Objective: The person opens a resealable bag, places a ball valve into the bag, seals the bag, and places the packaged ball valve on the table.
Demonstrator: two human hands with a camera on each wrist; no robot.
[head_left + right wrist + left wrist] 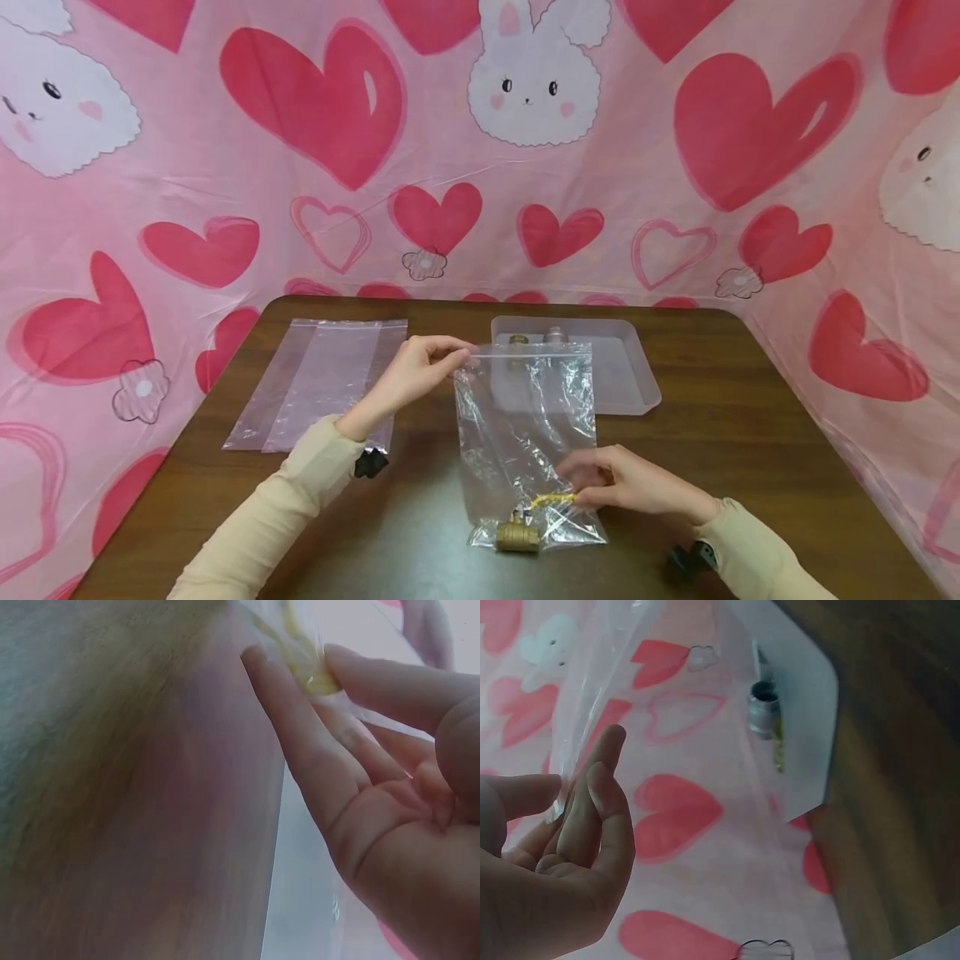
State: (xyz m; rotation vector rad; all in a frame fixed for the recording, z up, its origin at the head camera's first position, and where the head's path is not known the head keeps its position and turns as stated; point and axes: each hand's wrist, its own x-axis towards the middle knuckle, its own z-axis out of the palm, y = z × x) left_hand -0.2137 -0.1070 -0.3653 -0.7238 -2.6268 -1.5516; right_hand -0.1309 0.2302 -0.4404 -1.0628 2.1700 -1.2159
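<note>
A clear zip bag [491,442] stretches upright in front of me, a brass ball valve [517,537] with a yellow lever handle [552,500] at its bottom. By its top left corner, my left hand [420,371] pinches the bag between thumb and fingers; the left wrist view also shows the plastic [592,682] at the thumb tip. Low on the bag's right side, my right hand [637,483] pinches the end of the yellow handle through the plastic. Thumb and index finger lie on either side of that handle [321,681] in the right wrist view.
Behind the bag stands a translucent plastic tray [633,375], holding a brass fitting [518,339] and a silvery fitting [555,334]. Flat clear zip bags [322,383] overlap on the left of the brown wooden table [720,400]. A pink printed cloth [450,150] hangs around the table.
</note>
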